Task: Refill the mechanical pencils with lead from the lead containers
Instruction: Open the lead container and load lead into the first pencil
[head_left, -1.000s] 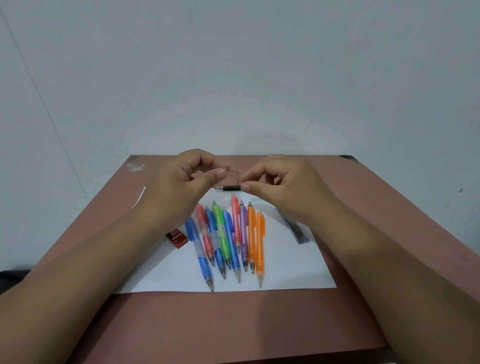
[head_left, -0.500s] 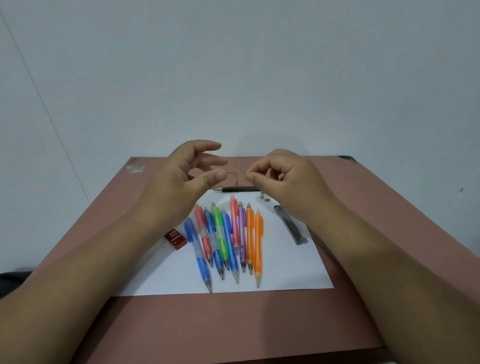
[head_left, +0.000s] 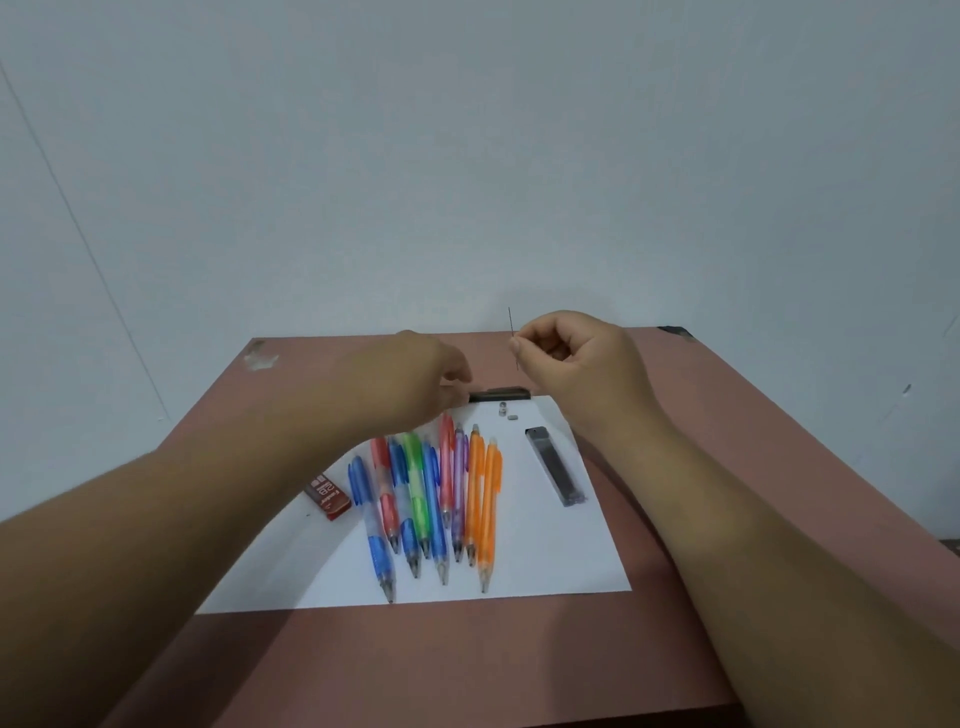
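At the far edge of the white paper sheet (head_left: 545, 561), I am seeing the black mechanical pencil (head_left: 500, 396) lying crosswise, partly on the sheet and partly on the brown table (head_left: 415, 670). The left hand (head_left: 415, 374) is hovering over the pencil's left end; its fingertips are blurred and turned away from the camera, so I cannot tell whether they are touching or gripping it. The right hand (head_left: 576, 358) is holding above the table, pinching a single thin lead (head_left: 514, 338) between thumb and forefinger, with the lead standing nearly upright and the remaining fingers curling into the palm. Just beside the black pencil, two small grey caps (head_left: 507, 410) are resting on the sheet. A row of coloured mechanical pencils (head_left: 431, 499) is lying side by side in the middle of the sheet, tips pointing toward me: blue, red, green, pink, purple and two orange. A clear lead container (head_left: 555, 465) is lying on the sheet to the right of the row, apart from it. A red lead container (head_left: 328, 496) is lying to the left of the row, at the sheet's left edge
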